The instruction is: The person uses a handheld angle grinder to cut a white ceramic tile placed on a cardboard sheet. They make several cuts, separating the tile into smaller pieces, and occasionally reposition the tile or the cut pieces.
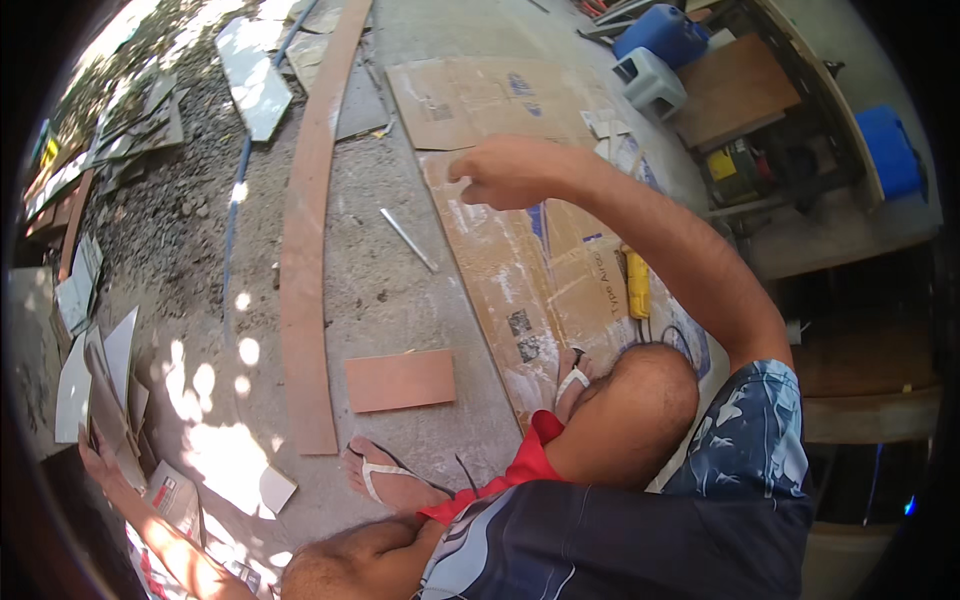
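Note:
At the far left, my left hand [100, 466] has its fingers at the lower edge of a pale thin board piece [74, 392], apparently gripping it. That piece leans upright among several other thin offcuts [120, 350]. My right hand [500, 175] is held out over a flattened cardboard sheet [480, 262], its fingers loosely curled and nothing visible in them. Between my feet and the cardboard's left edge lies a small reddish-brown rectangular board [400, 380]. A long strip of similar board [308, 230] runs along the concrete to its left. A thin silver metal strip [409, 240] lies between strip and cardboard.
A yellow tool [637, 284] with a dark cord rests by my right knee. A grey stool [650, 82], blue container [657, 35] and workbench [820, 90] stand at the right. Gravel [195, 190], a blue pipe [239, 190] and broken slabs [252, 80] lie upper left.

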Motion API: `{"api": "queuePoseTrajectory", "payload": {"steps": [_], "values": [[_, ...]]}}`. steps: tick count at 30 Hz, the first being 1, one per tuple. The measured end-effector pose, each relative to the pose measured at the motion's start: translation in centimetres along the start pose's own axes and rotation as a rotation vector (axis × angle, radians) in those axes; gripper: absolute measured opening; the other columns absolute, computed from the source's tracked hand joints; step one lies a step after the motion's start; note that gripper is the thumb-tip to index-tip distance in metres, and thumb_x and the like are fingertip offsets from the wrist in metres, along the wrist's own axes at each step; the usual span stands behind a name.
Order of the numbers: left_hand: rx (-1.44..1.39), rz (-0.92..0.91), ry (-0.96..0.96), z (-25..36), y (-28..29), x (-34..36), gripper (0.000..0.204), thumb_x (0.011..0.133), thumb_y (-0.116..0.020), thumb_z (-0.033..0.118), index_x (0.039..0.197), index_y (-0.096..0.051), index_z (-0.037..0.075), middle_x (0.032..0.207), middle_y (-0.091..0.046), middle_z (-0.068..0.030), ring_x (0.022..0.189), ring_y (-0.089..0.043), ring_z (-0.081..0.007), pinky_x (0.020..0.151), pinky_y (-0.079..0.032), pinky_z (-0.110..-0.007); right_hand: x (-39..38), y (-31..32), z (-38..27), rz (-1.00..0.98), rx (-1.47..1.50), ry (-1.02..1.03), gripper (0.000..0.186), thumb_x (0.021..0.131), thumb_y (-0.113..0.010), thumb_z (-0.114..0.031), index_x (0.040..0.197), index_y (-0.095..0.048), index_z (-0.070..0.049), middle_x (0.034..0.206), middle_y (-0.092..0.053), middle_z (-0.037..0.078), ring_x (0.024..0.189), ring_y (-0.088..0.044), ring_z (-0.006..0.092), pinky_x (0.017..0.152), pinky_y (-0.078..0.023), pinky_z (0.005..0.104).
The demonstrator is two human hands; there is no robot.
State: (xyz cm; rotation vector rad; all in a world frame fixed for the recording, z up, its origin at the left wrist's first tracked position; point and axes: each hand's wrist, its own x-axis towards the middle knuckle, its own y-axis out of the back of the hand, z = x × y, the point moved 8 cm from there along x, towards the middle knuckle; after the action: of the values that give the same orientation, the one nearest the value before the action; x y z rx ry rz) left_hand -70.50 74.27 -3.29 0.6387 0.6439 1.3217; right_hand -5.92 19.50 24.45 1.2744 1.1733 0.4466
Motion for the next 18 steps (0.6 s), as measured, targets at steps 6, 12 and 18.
{"api": "queuePoseTrajectory", "payload": {"steps": [6,12,18], "values": [[-0.295,-0.09,-0.222,16.6,-0.3,-0.9,0.051,0.103,-0.073,0.021,0.143,-0.056,-0.005,0.132,-0.066,-0.0125,0.116,-0.067,-0.0202,0.104,-0.055,-0.039,-32.1,-13.5,27.6,0.244,0.226,-0.97,0.039,0.1,-0.069,-0.037,0.103,-0.08,0.001,0.108,-0.077,0.029,0.105,-0.074,0.0476,0.093,-0.058,0.0548],[-0.589,-1.059,-0.28,48.5,-14.8,-22.9,0.043,0.103,-0.07,0.016,0.14,-0.058,-0.002,0.129,-0.067,-0.0104,0.118,-0.066,-0.0203,0.109,-0.052,-0.04,-36.8,-30.0,27.9,0.655,0.575,-1.019,0.044,0.094,-0.08,-0.027,0.126,-0.07,0.002,0.115,-0.074,0.026,0.109,-0.071,0.0439,0.097,-0.056,0.0521],[-0.431,-1.72,-0.144,58.5,-36.4,-44.0,0.016,0.104,-0.072,0.008,0.113,-0.058,0.009,0.107,-0.069,-0.003,0.1,-0.071,-0.0149,0.09,-0.062,-0.039,-34.9,-37.5,29.5,0.71,0.378,-1.251,0.094,0.091,-0.087,-0.037,0.16,-0.039,0.004,0.14,-0.054,0.033,0.13,-0.056,0.0488,0.11,-0.048,0.0554]]}}
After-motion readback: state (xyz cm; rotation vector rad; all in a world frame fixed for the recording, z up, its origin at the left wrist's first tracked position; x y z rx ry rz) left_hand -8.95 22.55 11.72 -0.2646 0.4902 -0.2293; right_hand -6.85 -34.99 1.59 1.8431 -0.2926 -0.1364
